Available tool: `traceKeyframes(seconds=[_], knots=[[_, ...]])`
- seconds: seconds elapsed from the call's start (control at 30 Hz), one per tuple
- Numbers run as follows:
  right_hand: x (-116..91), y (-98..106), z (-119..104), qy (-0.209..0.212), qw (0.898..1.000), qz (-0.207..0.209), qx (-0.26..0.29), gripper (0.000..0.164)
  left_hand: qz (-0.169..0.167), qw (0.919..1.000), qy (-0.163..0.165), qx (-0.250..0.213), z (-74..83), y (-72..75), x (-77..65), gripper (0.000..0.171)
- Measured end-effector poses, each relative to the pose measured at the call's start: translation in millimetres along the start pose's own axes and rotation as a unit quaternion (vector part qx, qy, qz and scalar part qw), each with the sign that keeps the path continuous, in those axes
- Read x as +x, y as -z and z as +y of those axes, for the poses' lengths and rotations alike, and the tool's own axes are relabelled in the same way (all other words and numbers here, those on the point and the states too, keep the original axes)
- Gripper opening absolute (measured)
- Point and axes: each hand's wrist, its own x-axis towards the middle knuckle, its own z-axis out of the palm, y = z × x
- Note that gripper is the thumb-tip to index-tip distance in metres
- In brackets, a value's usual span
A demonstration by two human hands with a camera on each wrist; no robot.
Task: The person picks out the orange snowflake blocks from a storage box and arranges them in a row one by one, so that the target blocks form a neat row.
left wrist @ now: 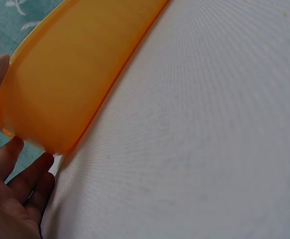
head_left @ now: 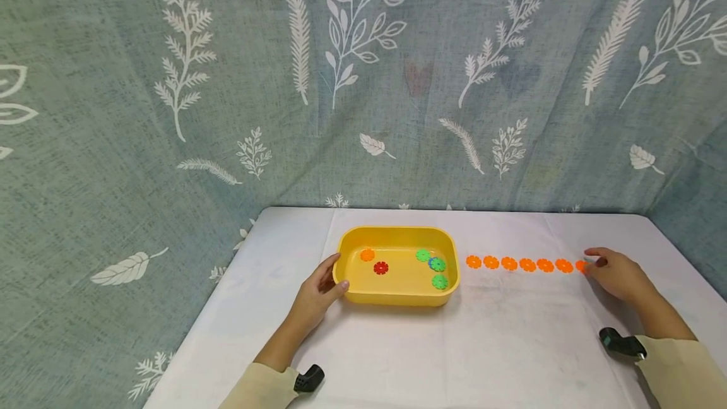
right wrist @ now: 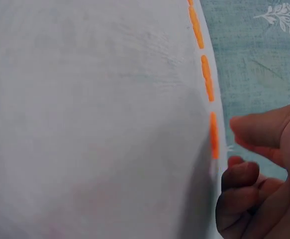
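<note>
A shallow yellow tray stands on the white table. My left hand grips its left end, thumb at the front rim corner and fingers round the outer side; the left wrist view shows the fingertips against the tray's wall. Farther right, several orange flower-shaped discs form a row. At the row's right end my right hand hovers over the last orange disc, partly covering it. The right wrist view has this disc flat on the table, just beside the thumb and forefinger, the other fingers loosely curled.
Inside the tray lie an orange disc, a red disc, several green discs and a blue disc partly under a green one. A grey-green leaf-patterned cloth hangs behind the table.
</note>
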Motion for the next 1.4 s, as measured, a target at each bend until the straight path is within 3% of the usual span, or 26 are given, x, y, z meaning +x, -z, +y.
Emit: traceKeyframes(seconds=[0.5, 0.9, 1.17, 1.4], knots=[[-3.0, 24.3, -47.2, 0.056, 0.998, 0.031, 0.024, 0.058, -0.003, 1.0, -0.006, 0.001, 1.1, 1.7, -0.5, 0.066], [-1.4, 26.6, -105.1, 0.105, 0.994, 0.01, 0.03, 0.06, -0.002, 1.0, -0.003, -0.007, -0.9, 1.4, 1.4, 0.066], [6.6, 15.6, -145.3, 0.135, 0.99, -0.008, 0.044, 0.056, 0.006, 0.9999, 0.008, -0.009, -1.2, 1.5, 2.5, 0.066], [14.9, -7.3, -174.8, 0.169, 0.984, -0.015, 0.051, 0.046, 0.011, 0.9999, 0.007, -0.007, 0.7, -0.1, -0.2, 0.066]])
